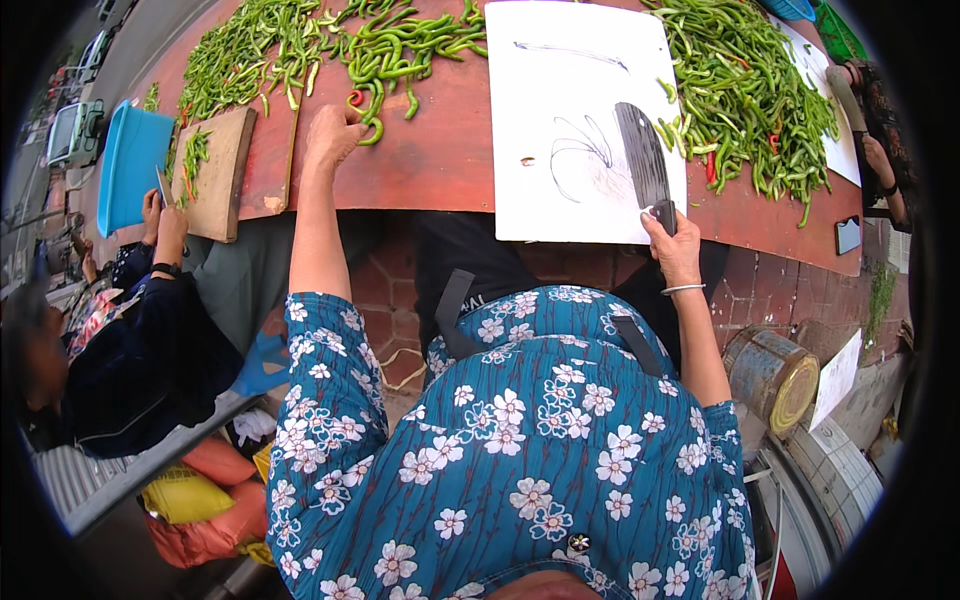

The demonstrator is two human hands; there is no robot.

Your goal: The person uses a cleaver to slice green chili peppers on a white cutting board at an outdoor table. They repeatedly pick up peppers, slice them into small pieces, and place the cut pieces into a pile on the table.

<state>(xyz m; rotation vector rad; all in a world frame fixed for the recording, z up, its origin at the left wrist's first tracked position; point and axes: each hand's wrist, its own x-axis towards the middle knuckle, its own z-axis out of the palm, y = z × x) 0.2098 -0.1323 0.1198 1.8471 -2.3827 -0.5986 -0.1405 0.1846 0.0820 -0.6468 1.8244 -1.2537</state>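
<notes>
My left hand [335, 138] rests low over the red wooden table [427, 176], its curled fingertips at a curved green chili pepper [375, 133]. Whether the fingers grip that pepper is hard to see. Just beyond lies a red-tipped pepper [355, 97], at the near edge of a loose heap of green peppers [397, 46]. My right hand [675, 244] is closed around the black handle of a broad kitchen knife [643, 154]. Its dark, streaked blade points away from me over a white cutting board [551, 90], which bears dark scribbled lines and overhangs the table's front edge.
A large pile of green peppers [750, 97] borders the board's right side; another heap [247, 52] lies far left. A phone [848, 235] sits at the right edge. On the left, a person's hands [171, 225] work with a knife by a wooden block [217, 176] and blue tub [135, 165].
</notes>
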